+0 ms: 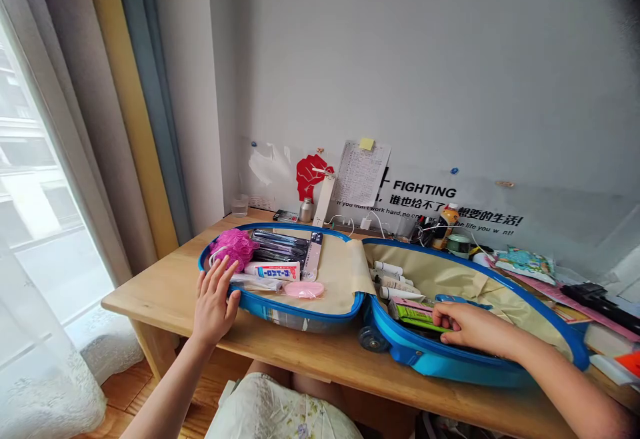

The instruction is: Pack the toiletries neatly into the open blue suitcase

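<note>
A blue suitcase (320, 320) lies open on a wooden desk (165, 292), both halves lined in beige. My left hand (214, 302) rests open on the left half's front corner, fingers spread, beside a pink bath puff (234, 246) and a white toothpaste box (273, 270). Dark slim cases (280, 242) and a pink oval dish (304, 289) lie in the same half. My right hand (467, 328) reaches into the right half and lies on a green packet (415, 314), fingers bent over it. Several white tubes (395, 280) sit behind the packet.
Small bottles, cables, a plastic cup (239, 205) and papers crowd the desk's back edge along the wall. Books, a colourful pouch (526, 262) and a black object (595, 298) pile at the right. A curtained window (45, 239) is at the left. My lap is under the desk's front edge.
</note>
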Demonstrator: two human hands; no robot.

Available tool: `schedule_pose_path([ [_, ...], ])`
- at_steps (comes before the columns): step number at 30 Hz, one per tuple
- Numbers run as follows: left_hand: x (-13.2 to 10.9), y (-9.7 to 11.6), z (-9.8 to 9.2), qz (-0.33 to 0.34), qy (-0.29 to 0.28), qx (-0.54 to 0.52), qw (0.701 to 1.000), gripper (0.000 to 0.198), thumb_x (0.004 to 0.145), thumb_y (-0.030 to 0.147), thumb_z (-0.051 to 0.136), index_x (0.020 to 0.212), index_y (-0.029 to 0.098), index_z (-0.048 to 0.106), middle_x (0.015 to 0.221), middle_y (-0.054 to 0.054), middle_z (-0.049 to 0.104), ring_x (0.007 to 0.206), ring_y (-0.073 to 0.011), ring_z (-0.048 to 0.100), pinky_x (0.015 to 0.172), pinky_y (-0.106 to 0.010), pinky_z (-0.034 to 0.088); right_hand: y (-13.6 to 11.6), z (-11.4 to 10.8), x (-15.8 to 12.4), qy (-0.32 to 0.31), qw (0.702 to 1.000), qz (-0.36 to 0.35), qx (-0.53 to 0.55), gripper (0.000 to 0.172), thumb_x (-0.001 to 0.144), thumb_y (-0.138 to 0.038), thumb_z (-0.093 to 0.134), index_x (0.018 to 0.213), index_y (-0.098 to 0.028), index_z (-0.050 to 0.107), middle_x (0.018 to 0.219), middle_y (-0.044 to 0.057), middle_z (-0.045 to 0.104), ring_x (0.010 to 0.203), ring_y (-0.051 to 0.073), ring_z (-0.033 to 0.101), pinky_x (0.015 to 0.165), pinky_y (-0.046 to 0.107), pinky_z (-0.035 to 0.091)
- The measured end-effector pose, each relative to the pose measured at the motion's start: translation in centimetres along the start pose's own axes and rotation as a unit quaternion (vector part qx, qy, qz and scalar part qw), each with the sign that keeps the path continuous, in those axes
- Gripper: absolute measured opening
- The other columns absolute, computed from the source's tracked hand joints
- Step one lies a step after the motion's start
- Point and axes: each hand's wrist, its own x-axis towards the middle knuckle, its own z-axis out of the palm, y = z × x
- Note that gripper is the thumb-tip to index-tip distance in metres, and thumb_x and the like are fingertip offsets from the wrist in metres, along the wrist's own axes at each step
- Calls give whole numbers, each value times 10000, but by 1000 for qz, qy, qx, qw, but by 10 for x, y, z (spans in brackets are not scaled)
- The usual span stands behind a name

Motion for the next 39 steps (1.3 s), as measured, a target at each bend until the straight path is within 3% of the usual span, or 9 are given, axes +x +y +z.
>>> schedule_pose_path([
  [4, 0, -1, 0, 13, 5, 4, 1000, 522, 1010, 423, 342, 1462, 203, 481, 1471, -145, 526, 1427, -291, 402, 1220, -462, 185, 7, 5, 7, 9, 1000, -4, -14, 171, 724, -410, 631, 770, -246, 642, 764, 40, 693, 717, 215, 644, 633, 296, 437],
  [12, -1, -1, 1, 1, -6, 2, 1000, 525, 1001, 414, 347, 1470, 214, 476, 1487, -138, 514, 1432, -296, 398, 1221, -473, 184, 8, 11, 12, 40, 995, -31, -88, 103, 795, -312, 578, 726, -246, 615, 784, 41, 681, 710, 221, 645, 665, 308, 424],
  [16, -1, -1, 1, -6, -7, -2, 1000, 532, 996, 431, 353, 1464, 212, 484, 1483, -138, 518, 1439, -301, 387, 1222, -477, 183, 8, 12, 12, 60, 995, -52, -65, 138, 795, -339, 546, 721, -237, 602, 802, 54, 680, 729, 221, 640, 682, 322, 442],
  [23, -1, 0, 0, -10, -9, -4, 1000, 526, 992, 431, 362, 1452, 216, 499, 1478, -135, 524, 1436, -302, 389, 1223, -477, 172, 4, 1, -1, 96, 989, -20, 111, 373, 793, -617, 518, 733, -249, 516, 687, 36, 655, 671, 207, 619, 651, 319, 484],
  [27, 0, 1, 0, -19, -13, -3, 1000, 529, 986, 438, 366, 1449, 221, 502, 1478, -127, 527, 1434, -296, 393, 1225, -470, 169, -5, -2, -2, 84, 956, -12, 282, 571, 714, -817, 520, 785, -251, 505, 858, 99, 722, 813, 255, 692, 750, 373, 551],
  [30, 0, 2, 0, -20, -15, -2, 1000, 525, 986, 438, 364, 1444, 223, 505, 1480, -124, 525, 1428, -291, 400, 1225, -470, 171, -14, -4, 1, 59, 930, -16, 362, 641, 667, -870, 544, 822, -252, 479, 890, 108, 712, 772, 245, 686, 738, 390, 563],
  [34, 0, 2, 0, -21, -13, -4, 1000, 523, 983, 438, 369, 1441, 228, 510, 1475, -126, 528, 1430, -293, 397, 1225, -477, 174, -34, -10, 4, 94, 901, -43, 420, 647, 646, -839, 620, 762, -250, 381, 767, 12, 612, 591, 123, 525, 651, 337, 529],
  [39, 0, 1, 0, -19, -14, -1, 1000, 522, 985, 432, 368, 1440, 220, 510, 1479, -129, 524, 1434, -293, 391, 1227, -477, 169, -76, -25, 13, 104, 869, -62, 480, 620, 635, -749, 726, 772, -236, 406, 651, -75, 442, 498, 46, 299, 479, 221, 299],
])
